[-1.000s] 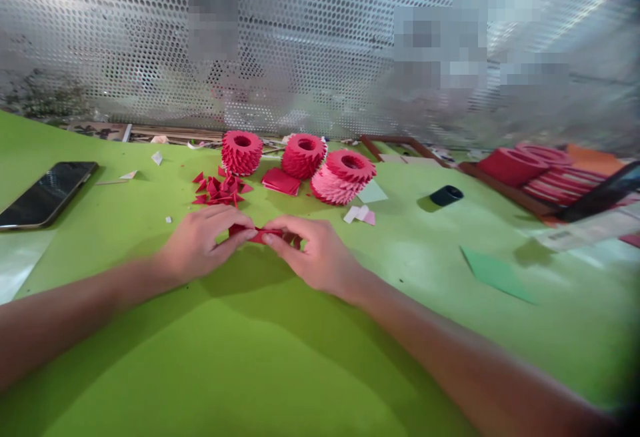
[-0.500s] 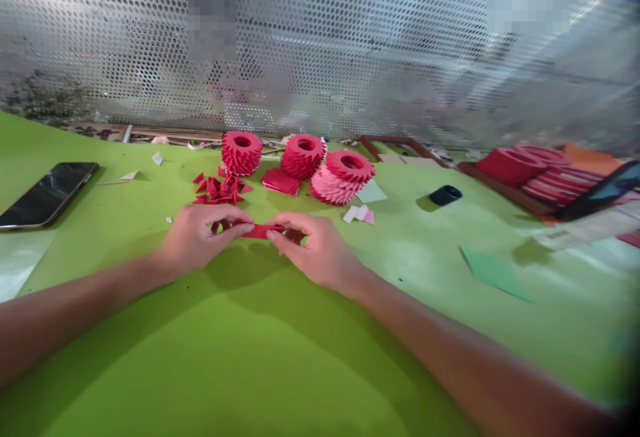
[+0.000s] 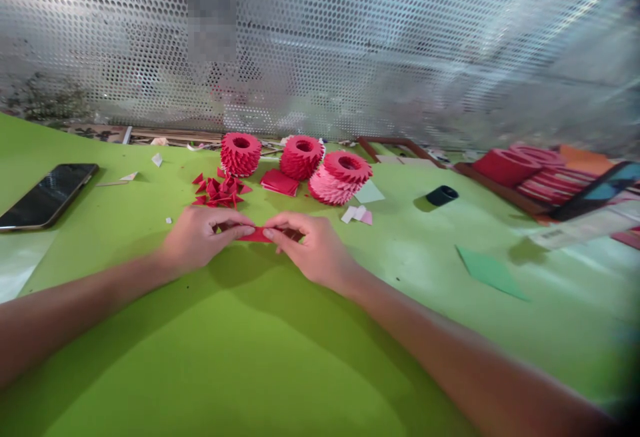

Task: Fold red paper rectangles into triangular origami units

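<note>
A small red strip of folded paper (image 3: pixel 256 234) is stretched between my two hands above the green table. My left hand (image 3: pixel 205 237) pinches its left end between thumb and fingers. At the right end, my right hand (image 3: pixel 313 243) grips it the same way, its fingertips partly covering the paper. Just behind my left hand lies a heap of folded red paper triangles (image 3: pixel 220 191). Farther back, beyond the gap between my hands, sits a stack of red paper pieces (image 3: pixel 280 182).
Three ringed paper columns stand behind: a red one (image 3: pixel 241 155), another red one (image 3: pixel 302 157) and a pink-and-red one (image 3: pixel 341 178). A phone (image 3: pixel 49 195) lies left. Rightward are a dark cylinder (image 3: pixel 442 195), a green sheet (image 3: pixel 491 273) and a tray (image 3: pixel 500 190) of red items.
My right hand has shifted slightly left, nearer my left hand, so less of the red strip shows between them. My left hand stays almost in place.
</note>
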A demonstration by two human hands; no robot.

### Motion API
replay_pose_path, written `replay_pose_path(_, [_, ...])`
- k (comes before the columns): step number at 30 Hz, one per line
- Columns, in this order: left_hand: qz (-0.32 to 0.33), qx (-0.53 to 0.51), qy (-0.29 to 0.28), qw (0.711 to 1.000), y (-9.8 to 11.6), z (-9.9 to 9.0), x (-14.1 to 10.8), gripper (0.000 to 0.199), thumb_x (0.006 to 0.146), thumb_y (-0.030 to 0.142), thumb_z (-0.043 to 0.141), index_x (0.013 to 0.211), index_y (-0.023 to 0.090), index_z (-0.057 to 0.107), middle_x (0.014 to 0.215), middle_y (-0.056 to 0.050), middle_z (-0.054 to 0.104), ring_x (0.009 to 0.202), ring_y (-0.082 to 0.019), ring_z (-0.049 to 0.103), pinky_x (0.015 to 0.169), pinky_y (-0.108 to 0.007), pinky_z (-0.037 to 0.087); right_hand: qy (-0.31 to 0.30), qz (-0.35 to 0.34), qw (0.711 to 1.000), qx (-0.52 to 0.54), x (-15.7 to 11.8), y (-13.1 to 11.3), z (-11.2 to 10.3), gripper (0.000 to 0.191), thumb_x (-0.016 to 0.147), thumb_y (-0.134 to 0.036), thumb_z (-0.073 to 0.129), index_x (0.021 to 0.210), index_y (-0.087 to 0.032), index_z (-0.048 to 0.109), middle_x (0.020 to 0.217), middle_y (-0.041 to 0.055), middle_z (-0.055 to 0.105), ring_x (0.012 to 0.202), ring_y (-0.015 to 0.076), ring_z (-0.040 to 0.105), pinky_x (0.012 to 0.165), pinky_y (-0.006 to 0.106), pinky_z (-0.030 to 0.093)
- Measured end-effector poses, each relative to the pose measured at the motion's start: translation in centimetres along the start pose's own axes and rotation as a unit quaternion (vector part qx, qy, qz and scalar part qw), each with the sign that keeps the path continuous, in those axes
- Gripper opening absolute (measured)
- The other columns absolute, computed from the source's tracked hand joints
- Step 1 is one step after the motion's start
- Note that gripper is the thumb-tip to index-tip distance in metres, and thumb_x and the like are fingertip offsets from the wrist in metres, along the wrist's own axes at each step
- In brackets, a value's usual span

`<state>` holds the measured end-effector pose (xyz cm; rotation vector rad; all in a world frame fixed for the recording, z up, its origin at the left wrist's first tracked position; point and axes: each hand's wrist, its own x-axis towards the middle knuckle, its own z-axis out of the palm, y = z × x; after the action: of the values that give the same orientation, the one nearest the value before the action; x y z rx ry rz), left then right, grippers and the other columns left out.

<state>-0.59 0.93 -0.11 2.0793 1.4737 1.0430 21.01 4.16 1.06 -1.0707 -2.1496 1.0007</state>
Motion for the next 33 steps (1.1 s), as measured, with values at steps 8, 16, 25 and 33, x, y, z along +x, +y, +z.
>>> replay_pose_path(8, [-0.015, 0.015, -0.013, 1.000, 0.14, -0.03, 0.10, 0.024, 0.090, 0.040, 0.063, 0.084, 0.023, 0.079, 0.080, 0.001, 0.079, 0.062, -0.015, 0.068, 0.055, -0.022, 0.045, -0.005, 0.003, 1.000, -0.020, -0.02, 0.03, 0.01, 0.022, 0.092, -0.035, 0.058, 0.095, -0.018, 0.071, 0.079, 0.0042, 0.075, 0.057, 0.0145, 0.065, 0.050, 0.025, 0.044])
replay_pose_path(16, [-0.020, 0.034, -0.023, 0.999, 0.08, 0.03, 0.17, 0.025, 0.091, 0.039, 0.060, 0.083, 0.023, 0.078, 0.080, 0.002, 0.079, 0.062, -0.014, 0.067, 0.054, -0.021, 0.043, -0.016, 0.017, 0.999, -0.022, 0.14, 0.36, 0.06, 0.024, 0.092, -0.038, 0.058, 0.098, -0.019, 0.072, 0.080, 0.0050, 0.075, 0.056, 0.0150, 0.065, 0.050, 0.025, 0.044])
replay_pose_path(25, [-0.023, 0.028, -0.032, 0.999, 0.05, 0.19, 0.03, 0.026, 0.091, 0.040, 0.060, 0.085, 0.023, 0.079, 0.079, 0.001, 0.078, 0.061, -0.014, 0.066, 0.053, -0.021, 0.043, -0.065, 0.034, 0.997, -0.019, 0.34, -0.05, -0.22, 0.026, 0.091, -0.039, 0.059, 0.097, -0.018, 0.072, 0.080, 0.0044, 0.073, 0.060, 0.0142, 0.063, 0.054, 0.025, 0.044])
replay_pose_path(33, [-0.050, -0.004, -0.059, 0.997, 0.41, 0.35, -0.24, 0.029, 0.091, 0.042, 0.059, 0.084, 0.021, 0.078, 0.073, 0.001, 0.076, 0.055, -0.013, 0.058, 0.048, -0.022, 0.036, -0.120, 0.060, 0.991, -0.002, 0.53, 0.18, 0.09, 0.029, 0.087, -0.043, 0.064, 0.091, -0.017, 0.074, 0.066, 0.0019, 0.067, 0.050, 0.0101, 0.049, 0.046, 0.022, 0.032])
